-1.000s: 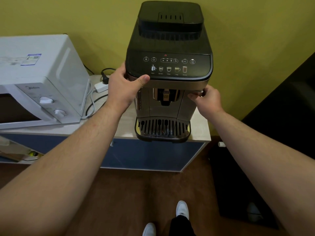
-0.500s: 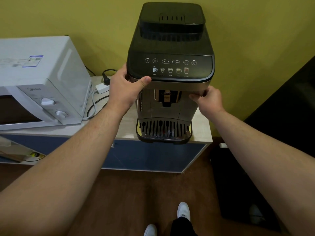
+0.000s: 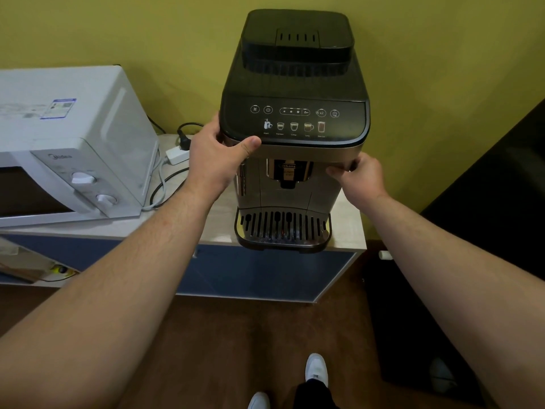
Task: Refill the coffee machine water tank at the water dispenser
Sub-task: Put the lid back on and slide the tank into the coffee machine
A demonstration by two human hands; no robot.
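Your left hand (image 3: 216, 154) grips the front-left corner of the coffee machine (image 3: 295, 93) at the right end of the counter (image 3: 349, 231), right hand (image 3: 359, 180) curled on its front-right edge; water tank not separately visible, presumably nearest your right hand.

A black and silver coffee machine (image 3: 295, 93) stands at the right end of a low cabinet (image 3: 349, 234), against a yellow wall. The left hand (image 3: 216, 156) grips its upper left corner, with the thumb along the front edge under the button panel. The right hand (image 3: 358, 178) holds the right front corner just below the panel, fingers curled round it. The drip tray (image 3: 283, 231) reaches slightly over the cabinet's near edge. A white microwave (image 3: 73, 143) stands to the left, and a plug (image 3: 184, 141) with cables lies between them.
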